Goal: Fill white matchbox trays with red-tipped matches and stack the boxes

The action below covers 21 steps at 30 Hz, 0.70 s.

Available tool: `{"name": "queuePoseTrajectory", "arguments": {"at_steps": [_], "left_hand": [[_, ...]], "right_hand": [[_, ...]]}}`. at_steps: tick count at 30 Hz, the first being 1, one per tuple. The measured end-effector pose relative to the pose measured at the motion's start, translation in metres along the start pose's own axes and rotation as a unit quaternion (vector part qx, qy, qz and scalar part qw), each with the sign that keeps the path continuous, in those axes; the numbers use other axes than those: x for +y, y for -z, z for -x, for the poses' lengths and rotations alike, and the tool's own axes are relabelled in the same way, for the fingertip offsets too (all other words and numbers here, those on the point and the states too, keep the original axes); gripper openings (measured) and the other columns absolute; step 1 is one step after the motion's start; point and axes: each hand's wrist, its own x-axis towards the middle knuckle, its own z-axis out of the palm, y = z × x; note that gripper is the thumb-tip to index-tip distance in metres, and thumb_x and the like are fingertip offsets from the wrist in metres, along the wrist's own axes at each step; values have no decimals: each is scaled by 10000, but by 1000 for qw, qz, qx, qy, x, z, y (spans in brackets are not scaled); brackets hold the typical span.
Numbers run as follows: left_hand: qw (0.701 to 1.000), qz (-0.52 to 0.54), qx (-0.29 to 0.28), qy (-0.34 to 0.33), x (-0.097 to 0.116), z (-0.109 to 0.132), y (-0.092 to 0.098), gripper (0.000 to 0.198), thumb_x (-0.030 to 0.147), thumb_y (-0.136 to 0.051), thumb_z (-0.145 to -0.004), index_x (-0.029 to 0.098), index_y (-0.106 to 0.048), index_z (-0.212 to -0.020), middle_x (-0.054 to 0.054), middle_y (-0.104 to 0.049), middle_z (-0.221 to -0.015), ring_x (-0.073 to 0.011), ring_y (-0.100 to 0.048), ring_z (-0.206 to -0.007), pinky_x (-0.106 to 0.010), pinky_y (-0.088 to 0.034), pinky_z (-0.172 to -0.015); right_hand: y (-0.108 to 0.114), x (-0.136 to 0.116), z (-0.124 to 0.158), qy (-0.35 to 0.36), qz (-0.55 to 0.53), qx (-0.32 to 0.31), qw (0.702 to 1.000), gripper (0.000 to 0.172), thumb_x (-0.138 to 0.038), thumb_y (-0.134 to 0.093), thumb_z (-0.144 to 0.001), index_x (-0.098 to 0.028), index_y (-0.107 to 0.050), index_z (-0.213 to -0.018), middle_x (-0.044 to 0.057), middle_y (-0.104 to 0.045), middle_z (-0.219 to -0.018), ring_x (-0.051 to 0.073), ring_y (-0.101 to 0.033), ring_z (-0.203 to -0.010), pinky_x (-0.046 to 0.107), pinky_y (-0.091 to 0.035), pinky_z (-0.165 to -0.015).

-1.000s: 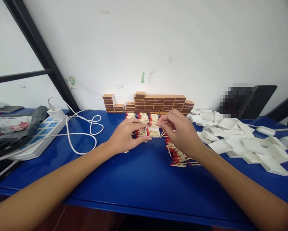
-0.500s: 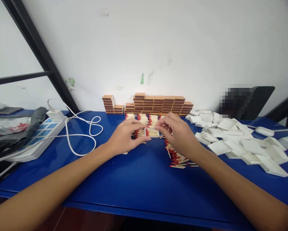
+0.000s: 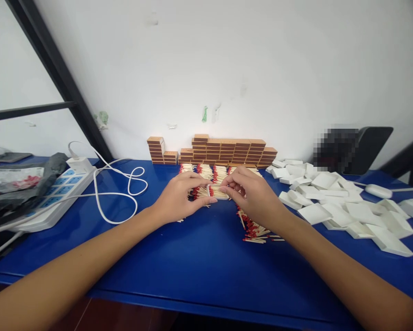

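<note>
Between my hands is a small white tray (image 3: 218,197) with red-tipped matches lying in it. My left hand (image 3: 183,195) holds the tray's left end between thumb and fingers. At its right side my right hand (image 3: 249,191) has thumb and fingertips pinched together over the matches; what they hold is too small to tell. Behind the tray, bundles of matches (image 3: 205,171) lie in a row. A loose heap of matches (image 3: 255,230) spreads below my right hand.
Brown matchboxes (image 3: 227,149) are stacked along the wall. Many white trays (image 3: 344,197) are piled at the right, near a dark device (image 3: 373,149). At the left lie a power strip (image 3: 59,191), white cables (image 3: 135,193) and dark plastic bags (image 3: 23,184).
My right hand has shifted slightly left, its fingertips now further over the matches in the tray. My left hand keeps its grip on the tray.
</note>
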Motion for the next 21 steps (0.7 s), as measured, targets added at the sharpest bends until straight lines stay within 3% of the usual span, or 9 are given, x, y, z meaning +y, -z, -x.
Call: {"name": "queuePoseTrajectory", "arguments": {"at_steps": [6, 14, 21], "left_hand": [[1000, 14, -15, 11, -1, 1, -1, 378, 461, -832, -893, 225, -789, -1184, -87, -763, -1099, -217, -736, -958, -378, -602, -889], [1000, 12, -10, 8, 0, 0, 0, 372, 470, -819, -902, 214, -790, -1171, -77, -764, -1063, -207, -729, -942, -367, -596, -867], [998, -57, 36, 12, -11, -2, 1, 410, 509, -804, -906, 194, -786, -1167, -92, -780, -1057, -244, -733, -961, -416, -610, -874]], "right_hand": [[-3, 0, 2, -15, -32, -24, 999, 90, -235, -632, -1022, -223, -667, -940, 38, -596, -923, 167, -562, -752, 313, -473, -662], [-5, -4, 1, -14, -34, -5, 999, 105, -259, -628, -1026, -222, -680, -943, 47, -633, -917, 180, -581, -773, 323, -477, -679], [12, 5, -6, -46, 43, 41, 997, 163, -305, -618, -1014, -214, -680, -895, 40, -625, -815, 190, -574, -722, 338, -439, -664]]}}
